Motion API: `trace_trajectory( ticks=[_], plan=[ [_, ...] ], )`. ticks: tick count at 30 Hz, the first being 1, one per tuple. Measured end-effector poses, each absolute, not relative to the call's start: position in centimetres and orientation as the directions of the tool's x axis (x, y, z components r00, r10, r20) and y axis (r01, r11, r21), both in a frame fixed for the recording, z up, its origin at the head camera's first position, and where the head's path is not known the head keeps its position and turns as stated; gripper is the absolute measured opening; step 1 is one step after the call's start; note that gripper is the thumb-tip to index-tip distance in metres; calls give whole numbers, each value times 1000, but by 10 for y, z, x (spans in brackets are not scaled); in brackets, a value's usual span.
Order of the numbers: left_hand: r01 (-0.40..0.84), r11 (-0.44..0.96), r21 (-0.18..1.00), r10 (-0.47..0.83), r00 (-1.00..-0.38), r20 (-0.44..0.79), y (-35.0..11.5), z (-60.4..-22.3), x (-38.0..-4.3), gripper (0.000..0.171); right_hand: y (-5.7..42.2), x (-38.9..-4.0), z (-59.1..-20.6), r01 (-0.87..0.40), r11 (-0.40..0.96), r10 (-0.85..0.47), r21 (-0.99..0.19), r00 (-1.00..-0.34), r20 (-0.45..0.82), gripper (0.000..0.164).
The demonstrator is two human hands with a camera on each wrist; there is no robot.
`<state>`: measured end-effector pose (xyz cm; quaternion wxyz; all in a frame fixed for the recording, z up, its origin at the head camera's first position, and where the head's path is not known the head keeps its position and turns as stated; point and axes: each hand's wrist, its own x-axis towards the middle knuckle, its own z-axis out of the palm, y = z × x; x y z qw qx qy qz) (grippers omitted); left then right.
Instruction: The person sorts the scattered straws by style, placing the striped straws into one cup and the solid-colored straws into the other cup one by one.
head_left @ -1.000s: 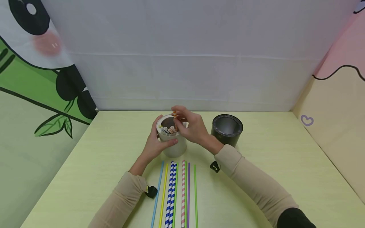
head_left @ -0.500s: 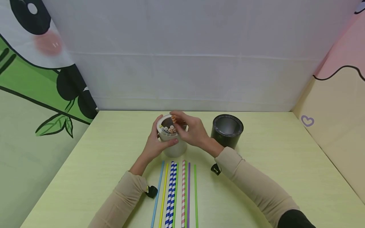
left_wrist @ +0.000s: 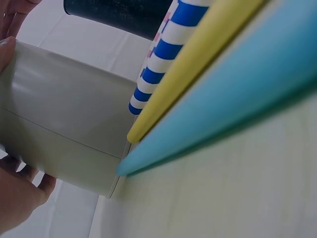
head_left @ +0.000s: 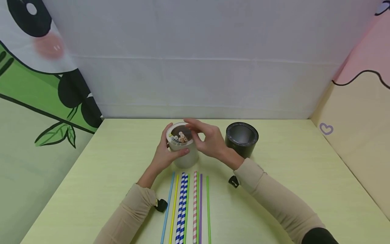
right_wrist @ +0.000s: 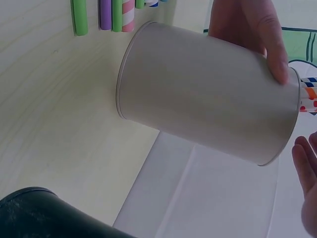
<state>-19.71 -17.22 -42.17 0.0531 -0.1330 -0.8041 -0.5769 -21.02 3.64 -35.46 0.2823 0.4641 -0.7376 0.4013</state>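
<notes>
My left hand [head_left: 166, 150] grips a pale grey-white cylindrical container [head_left: 187, 157], which stands upright on the table; the fingers lie along its far side and the thumb in front. Inside it, several paper straws [head_left: 181, 138] show their ends just at the rim. They poke out as striped and dotted ends [right_wrist: 309, 94] in the right wrist view. My right hand [head_left: 210, 140] hovers at the container's right rim, thumb and fingers apart, and nothing shows between them. In the right wrist view, its fingers [right_wrist: 304, 158] appear beside the opening, away from the wall.
A black cylindrical container [head_left: 242, 139] stands to the right, behind my right wrist. In front lie several straws side by side, including a light blue straw [head_left: 168, 208], a yellow straw [head_left: 174, 208], blue-striped straws [head_left: 181, 208] and a pink-striped straw [head_left: 195, 206]. A white cloth wall [head_left: 207, 84] rises behind.
The orange-striped straw pinched in my right hand has gone down into the pale container and been let go. The right hand's fingers have parted. The left hand keeps its grip.
</notes>
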Motion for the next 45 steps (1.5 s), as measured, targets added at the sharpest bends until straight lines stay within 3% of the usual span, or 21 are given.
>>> trace_trajectory(
  ticks=[15, 26, 37, 45],
  plan=[
    [279, 312, 908, 132, -959, 249, -172, -420, -196, 107, 71, -188, -356, -909, 289, -435, -299, -403, 805, 41],
    [248, 316, 916, 133, -967, 216, -174, -418, -197, 107, 86, -177, -359, -924, 292, -440, -248, -360, 823, 38],
    [251, 318, 914, 157, -965, 210, -164, -388, -179, 105, 80, -153, -370, -962, 211, -599, -172, -267, 755, 34],
    [260, 309, 915, 161, -962, 219, -163, -389, -179, 105, 75, -124, -386, -982, 138, -723, -126, -187, 665, 29]
  ],
)
